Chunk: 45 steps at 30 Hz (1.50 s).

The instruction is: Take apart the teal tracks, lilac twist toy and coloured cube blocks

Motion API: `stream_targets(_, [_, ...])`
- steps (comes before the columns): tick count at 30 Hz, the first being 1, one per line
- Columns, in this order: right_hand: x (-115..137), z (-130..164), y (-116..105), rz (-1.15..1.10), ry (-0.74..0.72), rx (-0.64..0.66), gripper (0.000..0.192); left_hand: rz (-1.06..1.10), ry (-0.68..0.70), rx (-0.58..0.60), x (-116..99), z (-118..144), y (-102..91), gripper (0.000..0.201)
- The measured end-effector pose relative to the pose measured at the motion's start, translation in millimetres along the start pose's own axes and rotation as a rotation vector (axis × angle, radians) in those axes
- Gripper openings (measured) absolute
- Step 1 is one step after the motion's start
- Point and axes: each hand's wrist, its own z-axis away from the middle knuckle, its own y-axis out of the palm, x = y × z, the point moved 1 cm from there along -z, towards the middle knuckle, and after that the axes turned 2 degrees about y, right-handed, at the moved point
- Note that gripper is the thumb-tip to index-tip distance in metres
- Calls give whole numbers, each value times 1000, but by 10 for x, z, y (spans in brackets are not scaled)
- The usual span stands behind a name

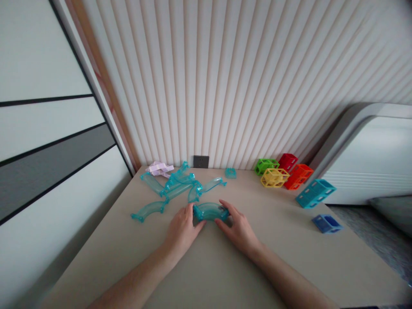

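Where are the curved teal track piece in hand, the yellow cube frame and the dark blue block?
curved teal track piece (210, 211), head view, middle of the arc between both hands
yellow cube frame (274, 177), head view, top face
dark blue block (326, 223), head view, top face

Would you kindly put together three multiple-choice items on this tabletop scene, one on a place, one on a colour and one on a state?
1. Where does the small dark blue open-frame plastic block lie?
A. Among the clear teal pieces
B. Alone near the table's right edge
C. Between the hands

2. What colour is the open-frame cube in front of the green one?
A. Yellow
B. Purple
C. White

3. How is the curved translucent teal track piece held?
A. Lifted high by one hand
B. Untouched
C. On the beige table, gripped at both ends

Answers:
1 B: it sits apart, right of the turquoise block.
2 A: it is yellow, beside the red and orange cubes.
3 C: the left hand and right hand each grip one end.
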Motion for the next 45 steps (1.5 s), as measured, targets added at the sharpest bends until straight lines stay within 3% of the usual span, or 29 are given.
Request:
stream_targets(3, [8,-5,3,-14,18,-8,57,2,15,-15,4,3,7,42])
stream_targets(10, [-2,32,-34,69,76,-40,79,-1,12,8,5,7,-11,42])
stream_targets(18, [38,33,-55,199,78,-56,75,-34,90,-35,-3,19,-65,43])
stream_targets(30, [78,73,-30,391,39,-93,79,-66,101,-79,7,19,-46,43])
stream_targets(37, [94,94,-24,503,52,-114,72,-61,129,-90,5,15,-50,42])
stream_targets(45, [142,97,-32,578,111,-94,51,-70,114,-59,-16,-5,-70,39])
